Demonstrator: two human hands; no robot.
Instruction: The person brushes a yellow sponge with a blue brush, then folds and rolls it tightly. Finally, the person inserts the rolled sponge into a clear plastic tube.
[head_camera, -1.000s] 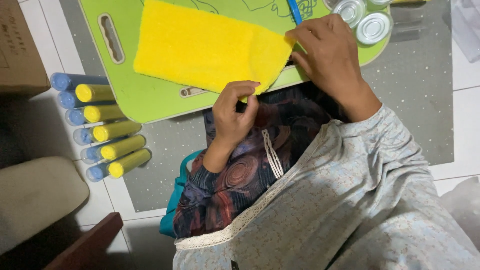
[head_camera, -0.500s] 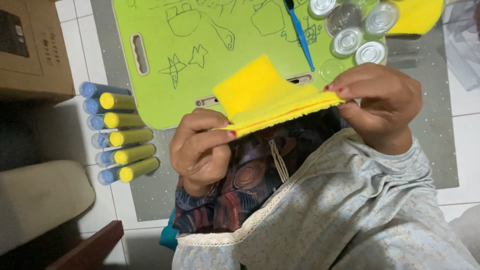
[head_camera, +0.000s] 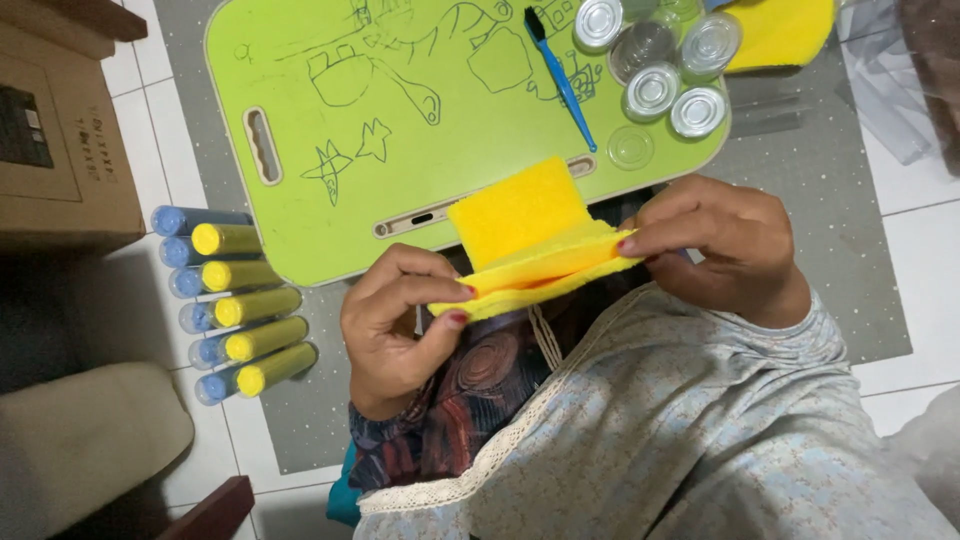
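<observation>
Yellow cloth (head_camera: 530, 240), folded, betw. hands

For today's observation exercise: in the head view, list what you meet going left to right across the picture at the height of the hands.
Row of yellow-and-blue tubes → left hand → folded yellow cloth → right hand → white floor tile.

Pale blue floral sleeve (head_camera: 720, 440), lace trim, red-painted nails

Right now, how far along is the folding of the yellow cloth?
Done: the yellow cloth is off the green board and doubled into layers. In hand: left hand and right hand each pinch an end, one flap standing up. Left: that flap is not yet folded flat.
</observation>
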